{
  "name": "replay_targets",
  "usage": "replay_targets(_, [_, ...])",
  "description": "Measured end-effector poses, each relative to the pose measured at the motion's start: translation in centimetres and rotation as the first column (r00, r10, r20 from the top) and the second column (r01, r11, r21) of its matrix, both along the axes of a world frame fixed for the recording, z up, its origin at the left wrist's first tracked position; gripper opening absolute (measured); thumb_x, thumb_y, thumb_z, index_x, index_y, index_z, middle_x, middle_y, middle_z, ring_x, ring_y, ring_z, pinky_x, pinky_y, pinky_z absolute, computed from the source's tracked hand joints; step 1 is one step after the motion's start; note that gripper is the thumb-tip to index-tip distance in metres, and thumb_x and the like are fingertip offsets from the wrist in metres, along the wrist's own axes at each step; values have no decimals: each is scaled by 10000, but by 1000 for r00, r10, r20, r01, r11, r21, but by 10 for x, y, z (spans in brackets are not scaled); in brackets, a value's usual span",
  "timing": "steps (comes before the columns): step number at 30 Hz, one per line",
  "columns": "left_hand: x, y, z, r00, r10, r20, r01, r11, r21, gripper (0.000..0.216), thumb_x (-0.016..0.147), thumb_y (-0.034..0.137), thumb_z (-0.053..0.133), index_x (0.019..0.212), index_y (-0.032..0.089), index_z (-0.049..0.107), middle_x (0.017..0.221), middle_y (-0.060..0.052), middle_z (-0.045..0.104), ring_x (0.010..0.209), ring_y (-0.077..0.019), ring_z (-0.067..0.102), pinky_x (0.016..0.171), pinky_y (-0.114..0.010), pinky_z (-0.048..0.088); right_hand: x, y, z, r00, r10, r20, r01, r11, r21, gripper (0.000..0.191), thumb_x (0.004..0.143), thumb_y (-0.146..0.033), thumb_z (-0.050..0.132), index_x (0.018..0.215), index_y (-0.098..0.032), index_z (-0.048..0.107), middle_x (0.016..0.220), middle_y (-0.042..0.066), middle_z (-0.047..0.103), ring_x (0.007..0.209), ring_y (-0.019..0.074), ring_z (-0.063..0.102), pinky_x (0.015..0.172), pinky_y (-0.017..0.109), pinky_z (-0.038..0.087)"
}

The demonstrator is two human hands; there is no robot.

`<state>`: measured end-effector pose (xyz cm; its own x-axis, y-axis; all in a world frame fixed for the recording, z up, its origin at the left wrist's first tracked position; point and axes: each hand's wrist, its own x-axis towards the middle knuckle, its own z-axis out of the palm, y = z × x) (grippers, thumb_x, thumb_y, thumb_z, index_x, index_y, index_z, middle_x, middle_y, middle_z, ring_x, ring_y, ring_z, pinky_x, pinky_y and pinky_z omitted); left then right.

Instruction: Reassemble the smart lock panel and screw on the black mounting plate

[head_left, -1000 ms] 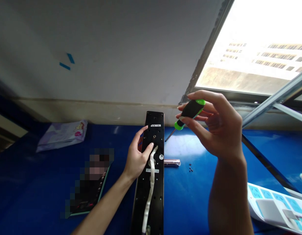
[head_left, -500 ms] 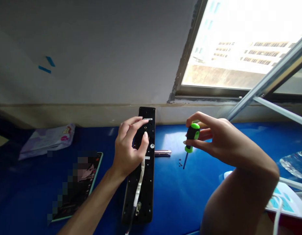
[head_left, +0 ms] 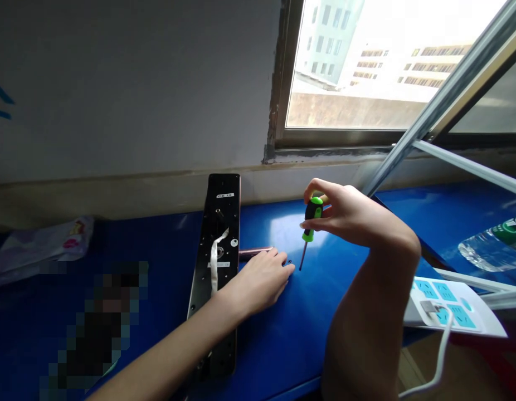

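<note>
My right hand grips the black and green handle of a screwdriver, its shaft pointing down at the blue table. My left hand is lowered to the tabletop beside several tiny dark screws. Its fingers are drawn together with the tips down, and whatever lies between them is hidden. Under my left forearm lies a long black panel with small holes, white labels and a loose white flat cable. A shiny pinkish tube sticks out from the panel's right side, partly behind my left hand.
A white power strip with a plugged-in cable stands at the right, near a water bottle and slanting metal bars. To the left are a pale plastic packet and a blurred-out dark object. A wall and window rise behind.
My left hand has moved from above the black panel down to the right, to the screws. The white cable now lies loose and bent. The view has turned right; the right hand keeps the screwdriver.
</note>
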<state>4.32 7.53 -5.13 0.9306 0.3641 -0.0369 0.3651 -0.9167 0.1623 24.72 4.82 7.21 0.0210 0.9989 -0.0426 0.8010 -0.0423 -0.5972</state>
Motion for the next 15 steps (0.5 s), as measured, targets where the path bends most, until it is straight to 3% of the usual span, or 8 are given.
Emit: replay_targets(15, [-5, 5, 2, 999, 5, -45, -7, 999, -47, 194, 1053, 229, 563, 1091, 175, 746, 1122, -112, 689, 1044, -279, 671, 911, -397, 548, -2, 7, -1, 999, 6, 34, -6, 1000, -10, 306, 802, -243, 830, 974, -261, 578, 818, -1, 745, 766, 211, 738, 623, 276, 531])
